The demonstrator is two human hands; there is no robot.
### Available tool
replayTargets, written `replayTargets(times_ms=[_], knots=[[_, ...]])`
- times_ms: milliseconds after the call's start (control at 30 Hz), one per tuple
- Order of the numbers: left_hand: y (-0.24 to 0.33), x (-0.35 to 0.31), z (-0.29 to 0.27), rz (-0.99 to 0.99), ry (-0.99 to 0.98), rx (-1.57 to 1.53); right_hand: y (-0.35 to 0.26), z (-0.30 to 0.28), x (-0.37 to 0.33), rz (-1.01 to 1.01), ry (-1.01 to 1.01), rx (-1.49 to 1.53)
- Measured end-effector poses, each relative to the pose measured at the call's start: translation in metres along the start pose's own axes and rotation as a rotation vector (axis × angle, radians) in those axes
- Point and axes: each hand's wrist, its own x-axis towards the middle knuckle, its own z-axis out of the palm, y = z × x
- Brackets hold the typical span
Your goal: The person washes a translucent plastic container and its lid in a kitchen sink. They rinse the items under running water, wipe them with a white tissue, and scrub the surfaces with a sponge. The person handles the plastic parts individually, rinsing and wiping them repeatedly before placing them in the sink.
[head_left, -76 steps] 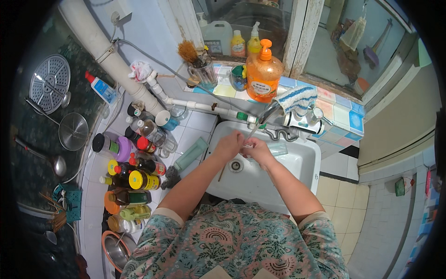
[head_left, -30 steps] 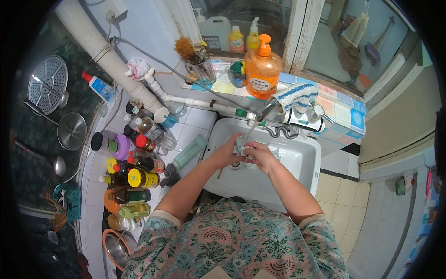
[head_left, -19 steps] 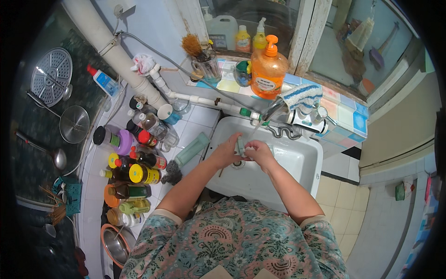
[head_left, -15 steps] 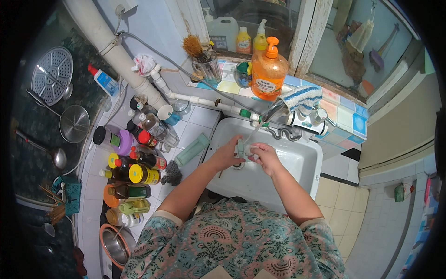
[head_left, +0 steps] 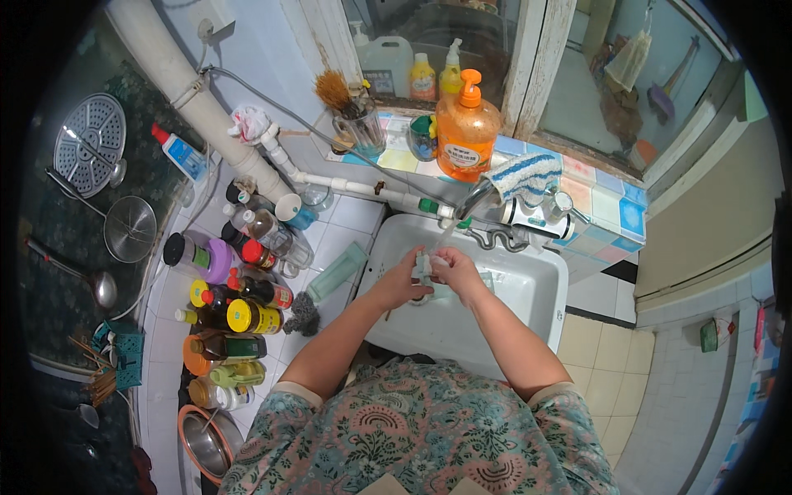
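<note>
Over the white sink (head_left: 528, 309), my left hand (head_left: 398, 285) is closed around a small pale green plastic piece (head_left: 424, 266). My right hand (head_left: 462, 276) pinches something whitish (head_left: 441, 261) against that piece, its kind hidden by the fingers. The two hands are nearly touching, just below the tap (head_left: 474, 198), from which water runs onto them. Left of the sink, a pale green, translucent long container (head_left: 338, 274) lies on the tiled counter. Next to it sits a dark scouring pad (head_left: 303, 315).
Several bottles and jars (head_left: 254, 316) crowd the counter at left, with metal bowls (head_left: 205, 441) nearer me. An orange pump bottle (head_left: 467, 136) stands on the tiled ledge behind the sink. A striped cloth (head_left: 525, 177) hangs over the tap.
My right hand has moved left, closer to my left hand, and the whitish thing now presses on the pale green piece. The whole view has shifted slightly.
</note>
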Motion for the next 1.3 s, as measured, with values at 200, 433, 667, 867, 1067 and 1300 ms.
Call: replayTargets(times_ms=[200,433,667,867,1067,1300], knots=[[-0.012,0.002,-0.001,0.055,-0.021,0.022,0.003,0.001,-0.011,-0.037,-0.022,-0.095],[-0.011,0.001,0.006,0.027,-0.009,-0.002,0.004,-0.001,0.004,0.013,0.094,-0.150],[0.013,0.000,0.003,0.047,-0.010,-0.151,0.009,-0.015,0.009,0.098,0.154,0.246],[-0.016,0.007,0.005,0.124,-0.003,-0.116,-0.014,-0.003,-0.005,0.040,0.010,0.228],[-0.002,0.000,0.007,0.131,0.033,0.146,-0.020,-0.005,0.004,0.076,-0.028,-0.023],[0.002,-0.002,0.008,0.068,-0.013,0.269,-0.014,-0.026,0.015,0.275,-0.242,0.291]])
